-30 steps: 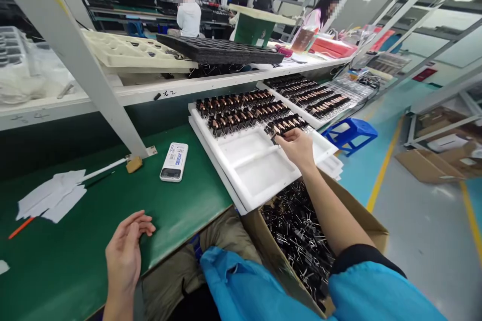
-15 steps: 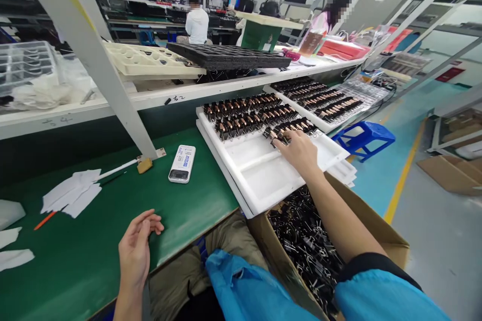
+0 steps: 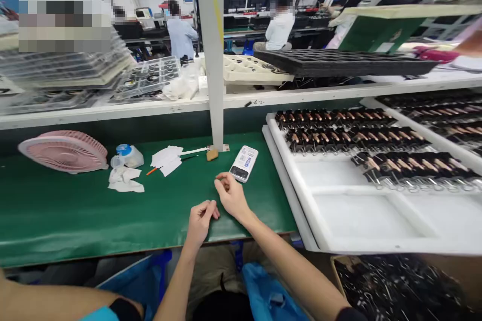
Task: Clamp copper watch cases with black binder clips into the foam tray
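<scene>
Head view shows left hand [image 3: 200, 218] and right hand [image 3: 232, 198] close together, over the near part of the green table [image 3: 113, 223], around the centre of the frame. On left hand, thumb and first finger come together, and other fingers are curled loosely; if something small is pinched there, I cannot tell. On right hand, fingers are bent, not spread, with the thumb near them; I see no object between.

White device [image 3: 244, 163] lies flat on the table, just beyond right hand; whether a finger touches it, I cannot tell. Its long axis is slanted: the dark end points to the near left, the other end to the far right. Probably it is put there to be within easy reach, outside the white tray [image 3: 301, 188].

This tray is at right of the frame. Its black clips [image 3: 327, 139] stand in rows from left to right, wire handles of the nearest row pointing to the near side; I think such packing keeps them upright and regular. Loose clips [image 3: 395, 286] lie mixed at lower right, perhaps because there the order is not important.
</scene>
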A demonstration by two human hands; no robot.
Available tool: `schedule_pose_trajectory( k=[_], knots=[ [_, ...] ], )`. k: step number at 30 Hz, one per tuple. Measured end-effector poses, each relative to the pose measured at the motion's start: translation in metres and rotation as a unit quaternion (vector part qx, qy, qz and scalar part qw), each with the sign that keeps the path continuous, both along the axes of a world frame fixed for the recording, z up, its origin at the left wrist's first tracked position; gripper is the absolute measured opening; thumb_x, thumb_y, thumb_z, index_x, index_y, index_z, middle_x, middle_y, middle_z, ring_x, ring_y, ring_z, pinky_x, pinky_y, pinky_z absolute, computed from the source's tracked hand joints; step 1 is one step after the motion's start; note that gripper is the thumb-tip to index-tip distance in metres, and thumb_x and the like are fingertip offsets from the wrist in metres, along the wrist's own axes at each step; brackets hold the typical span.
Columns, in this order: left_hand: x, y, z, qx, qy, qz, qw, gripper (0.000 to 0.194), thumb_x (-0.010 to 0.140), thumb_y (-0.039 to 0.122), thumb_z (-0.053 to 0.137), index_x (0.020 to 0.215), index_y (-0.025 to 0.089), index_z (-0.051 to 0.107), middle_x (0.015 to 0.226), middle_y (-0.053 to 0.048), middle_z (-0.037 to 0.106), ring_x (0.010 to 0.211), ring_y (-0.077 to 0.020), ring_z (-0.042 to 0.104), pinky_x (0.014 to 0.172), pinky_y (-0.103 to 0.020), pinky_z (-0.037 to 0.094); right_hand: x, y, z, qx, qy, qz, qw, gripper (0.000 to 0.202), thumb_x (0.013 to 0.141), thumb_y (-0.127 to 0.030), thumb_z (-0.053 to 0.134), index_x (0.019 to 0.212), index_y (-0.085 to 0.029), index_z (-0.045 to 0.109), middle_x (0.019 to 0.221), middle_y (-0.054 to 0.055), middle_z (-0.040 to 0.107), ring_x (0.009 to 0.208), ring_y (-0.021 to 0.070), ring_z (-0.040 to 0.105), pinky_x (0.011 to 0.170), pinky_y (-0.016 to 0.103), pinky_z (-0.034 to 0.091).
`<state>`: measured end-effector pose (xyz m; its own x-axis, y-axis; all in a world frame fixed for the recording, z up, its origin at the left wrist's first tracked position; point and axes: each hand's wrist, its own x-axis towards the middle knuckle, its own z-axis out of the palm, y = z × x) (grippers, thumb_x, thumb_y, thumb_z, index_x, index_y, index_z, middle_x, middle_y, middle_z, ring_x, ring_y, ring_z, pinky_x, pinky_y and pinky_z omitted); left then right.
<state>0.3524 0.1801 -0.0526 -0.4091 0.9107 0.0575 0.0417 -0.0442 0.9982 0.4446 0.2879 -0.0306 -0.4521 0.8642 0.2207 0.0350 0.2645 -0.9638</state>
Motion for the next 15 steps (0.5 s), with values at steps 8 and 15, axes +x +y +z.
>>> schedule_pose_trajectory(
  k=[8,15],
  knots=[
    [0.004,0.004,0.003,0.017,-0.137,0.043,0.989,0.044,0.093,0.057,0.063,0.096,0.015,0.071,0.076,-0.006,0.068,0.060,-0.0155,0.062,0.057,-0.027,0.045,-0.095,0.047,-0.014,0.175,-0.179,0.073,0.965,0.015,0.099,-0.026,0.051,0.100,-0.020,0.065,0.070,0.000,0.066,0.066,0.0179,0.064,0.063,0.025,0.039],
    [0.009,0.001,0.007,0.024,-0.104,0.071,0.992,0.037,0.092,0.051,0.067,0.103,0.016,0.069,0.074,-0.004,0.066,0.058,-0.0129,0.059,0.057,-0.025,0.046,-0.106,0.058,-0.023,0.243,-0.198,0.137,0.940,0.006,0.090,-0.019,0.065,0.091,-0.021,0.070,0.076,0.002,0.072,0.069,0.0197,0.067,0.064,0.026,0.039]
  ],
)
